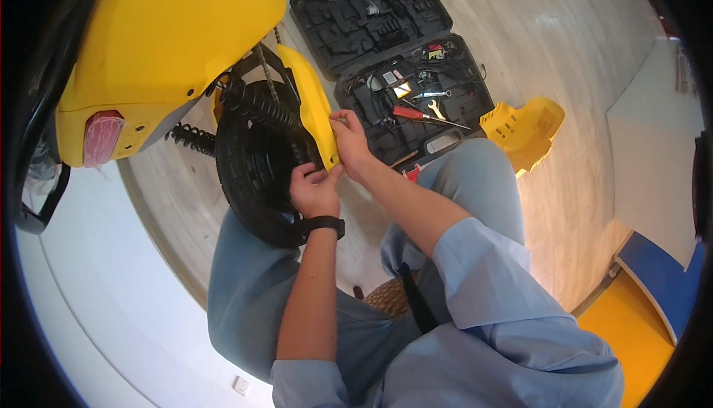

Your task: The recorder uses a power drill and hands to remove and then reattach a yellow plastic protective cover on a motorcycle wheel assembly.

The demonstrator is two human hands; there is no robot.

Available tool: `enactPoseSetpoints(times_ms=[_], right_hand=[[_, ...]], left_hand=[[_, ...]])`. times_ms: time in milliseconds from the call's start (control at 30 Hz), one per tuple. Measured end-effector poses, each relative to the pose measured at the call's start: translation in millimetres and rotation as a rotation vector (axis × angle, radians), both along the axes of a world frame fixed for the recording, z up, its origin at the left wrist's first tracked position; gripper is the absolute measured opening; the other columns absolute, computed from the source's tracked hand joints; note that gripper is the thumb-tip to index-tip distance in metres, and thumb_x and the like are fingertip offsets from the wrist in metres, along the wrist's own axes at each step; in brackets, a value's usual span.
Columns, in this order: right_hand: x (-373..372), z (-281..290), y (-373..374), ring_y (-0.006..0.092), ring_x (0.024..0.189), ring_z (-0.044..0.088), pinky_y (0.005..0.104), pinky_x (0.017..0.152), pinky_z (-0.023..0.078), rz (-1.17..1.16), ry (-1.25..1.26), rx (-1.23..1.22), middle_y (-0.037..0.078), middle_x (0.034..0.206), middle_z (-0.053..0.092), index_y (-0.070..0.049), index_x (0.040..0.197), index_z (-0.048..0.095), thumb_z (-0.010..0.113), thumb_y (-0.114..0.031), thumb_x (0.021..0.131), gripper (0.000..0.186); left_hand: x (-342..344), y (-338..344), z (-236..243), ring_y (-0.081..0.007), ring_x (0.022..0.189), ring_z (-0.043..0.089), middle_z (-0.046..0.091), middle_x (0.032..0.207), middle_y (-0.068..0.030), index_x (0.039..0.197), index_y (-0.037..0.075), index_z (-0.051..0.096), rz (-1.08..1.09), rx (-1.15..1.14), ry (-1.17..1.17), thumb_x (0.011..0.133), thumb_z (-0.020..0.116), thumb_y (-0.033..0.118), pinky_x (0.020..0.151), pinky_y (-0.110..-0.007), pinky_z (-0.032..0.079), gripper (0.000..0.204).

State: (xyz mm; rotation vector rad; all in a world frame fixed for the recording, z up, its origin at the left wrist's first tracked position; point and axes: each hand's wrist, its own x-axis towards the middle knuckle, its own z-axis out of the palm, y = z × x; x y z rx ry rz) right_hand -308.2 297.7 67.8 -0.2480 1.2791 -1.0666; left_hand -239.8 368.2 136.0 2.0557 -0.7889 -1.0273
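A long, smooth yellow guard, its plastic narrowing to a tip with a small dark hole, stood beside the rear wheel of a yellow two-wheeler. The right hand grasped the guard's outer edge near the lower end, fingers bent against it. The left hand was at the tip, thumb against it and fingers curled toward the wheel; whether it pinched anything could not be told. A dark band circled that wrist.

The tyre was black, matte rubber around a dark hub. Above it ran a thick, ribbed coil spring, and a metal chain of small links hung near the guard's upper end. The rounded, glossy body shell carried a reddish tail light.

On the pale, wood-grained floor, an open case of black moulded plastic showed shaped hollows. In its nearer half lay a screwdriver with a red handle and a slim metal shaft, beside a yellowish open-ended spanner. A curved, slotted yellow cover rested just beside the case.
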Motion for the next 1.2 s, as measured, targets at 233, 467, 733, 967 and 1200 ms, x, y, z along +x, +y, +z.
enactPoseSetpoints(times_ms=[233, 467, 733, 967, 1200], right_hand=[[-3.0, 17.6, -2.8, 0.0218, 0.101, 0.059, 0.0321, 0.085, 0.049, -0.051, -0.235, 0.04, 0.011, 0.111, 0.058, -0.009, 0.114, 0.053, 0.057, -0.012, 0.091, 0.023], [-13.4, 23.7, -5.0, 0.0184, 0.103, 0.059, 0.0318, 0.084, 0.048, 0.063, -0.288, 0.055, 0.006, 0.116, 0.061, -0.007, 0.133, 0.048, 0.055, -0.016, 0.093, 0.042], [-11.5, 6.3, -1.9, 0.0214, 0.103, 0.06, 0.0343, 0.085, 0.051, 0.09, -0.366, 0.075, 0.012, 0.116, 0.06, -0.006, 0.132, 0.046, 0.051, -0.016, 0.097, 0.037], [-25.4, -20.3, 5.1, 0.0163, 0.095, 0.06, 0.0321, 0.08, 0.051, 0.023, -0.596, 0.079, 0.005, 0.107, 0.063, -0.009, 0.125, 0.055, 0.05, -0.021, 0.098, 0.03], [-16.1, -13.0, -0.4, 0.0174, 0.093, 0.062, 0.0319, 0.08, 0.052, 0.05, -0.628, 0.015, 0.008, 0.107, 0.063, -0.004, 0.125, 0.055, 0.051, -0.015, 0.096, 0.03]], left_hand=[[2.1, 1.5, 1.4, -0.016, 0.074, 0.063, 0.066, 0.081, -0.0099, 0.102, 0.0, 0.054, -0.017, 0.016, -0.068, 0.066, 0.085, 0.005, 0.07, -0.028, 0.053, 0.047], [-12.0, -0.2, 21.6, -0.0182, 0.082, 0.059, 0.059, 0.092, -0.0084, 0.095, 0.003, 0.052, -0.068, -0.149, -0.501, 0.065, 0.083, 0.012, 0.077, -0.029, 0.049, 0.044], [-24.2, -9.5, 23.3, -0.0345, 0.11, 0.05, 0.053, 0.119, -0.0141, 0.129, 0.006, 0.054, -0.274, -0.142, -0.502, 0.072, 0.069, 0.013, 0.094, -0.042, 0.044, 0.06], [-31.8, -7.8, 25.4, -0.0324, 0.11, 0.043, 0.045, 0.118, -0.0163, 0.13, 0.009, 0.057, -0.351, -0.055, -0.413, 0.076, 0.071, 0.014, 0.096, -0.042, 0.04, 0.056], [-27.9, 1.8, 25.7, -0.0299, 0.101, 0.042, 0.042, 0.107, -0.015, 0.137, 0.014, 0.052, -0.245, -0.043, -0.385, 0.077, 0.068, 0.009, 0.094, -0.038, 0.036, 0.062]])
